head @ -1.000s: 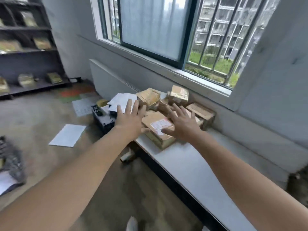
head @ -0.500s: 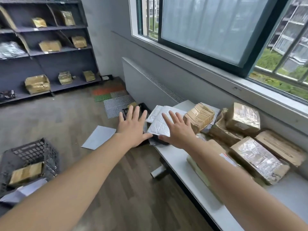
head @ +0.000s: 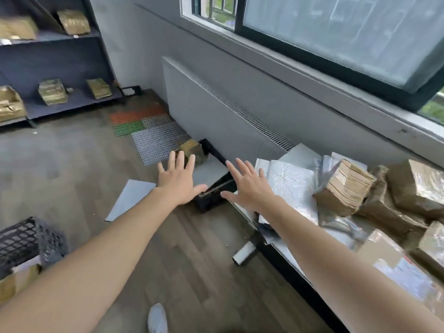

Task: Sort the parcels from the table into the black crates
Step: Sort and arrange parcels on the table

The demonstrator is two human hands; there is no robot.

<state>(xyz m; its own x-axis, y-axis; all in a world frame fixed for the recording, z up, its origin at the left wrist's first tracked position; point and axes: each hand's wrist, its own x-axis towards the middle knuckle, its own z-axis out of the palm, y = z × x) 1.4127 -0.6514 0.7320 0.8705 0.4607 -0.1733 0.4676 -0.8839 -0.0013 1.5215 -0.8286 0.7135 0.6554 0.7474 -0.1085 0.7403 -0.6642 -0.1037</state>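
Reaching forward, left hand (head: 179, 182) and right hand (head: 249, 186) spread flat, holding nothing.

Glossy taped cardboard parcels (head: 418, 188)

- Grey plastered wall (head: 144, 39) runs along the right side.
- A wide window (head: 336, 32) in a dark frame has a frosted pane; daylight and greenery show through the clear parts.
- Pale sill (head: 312, 78) below it.
- A long white radiator cover (head: 204, 111) with a slotted top stands against the wall.
- Wood-plank floor (head: 72, 164), grey-brown.
- Dark shelving unit (head: 60, 58) at the far left.
- Red, green and grey mats (head: 153, 131) lie near the corner.
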